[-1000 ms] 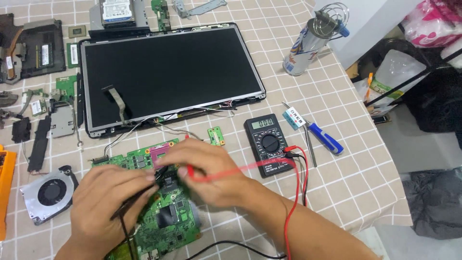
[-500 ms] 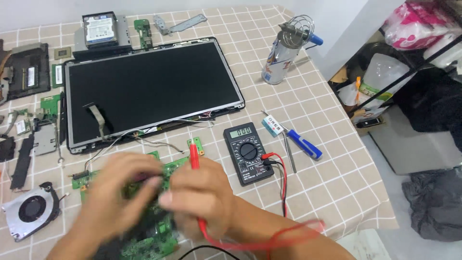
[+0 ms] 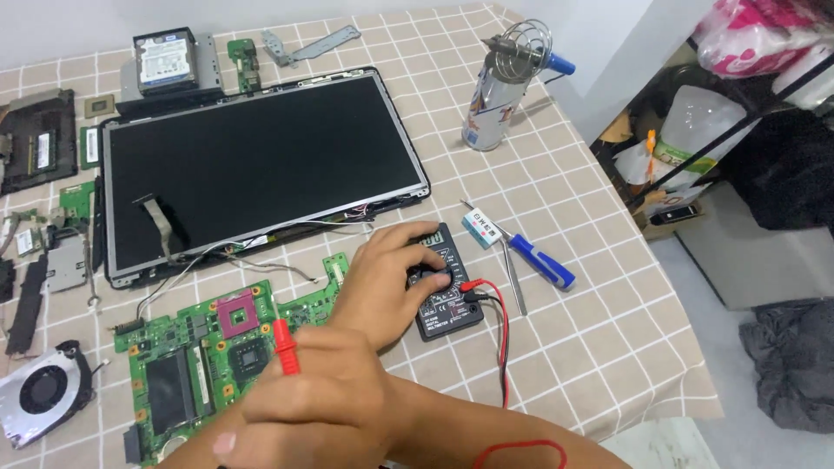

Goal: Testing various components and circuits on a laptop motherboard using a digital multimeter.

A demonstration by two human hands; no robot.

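A beige checked cloth covers the surface [image 3: 599, 347], with a white wall far and dark bags on the floor right. The left hand [image 3: 387, 282] rests fingers on the black multimeter [image 3: 447, 291] near right of the green circuit board [image 3: 200, 356] — grip loose, clasping nothing — while the right hand [image 3: 313, 399] grips a red probe [image 3: 285, 346].

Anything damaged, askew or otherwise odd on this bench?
Nothing looks spilled or broken. The laptop screen lies stripped from its casing with loose cables trailing toward the bare motherboard, amid scattered parts. Crossed arms: the left hand touches the multimeter dial; the right hand holds a red probe.
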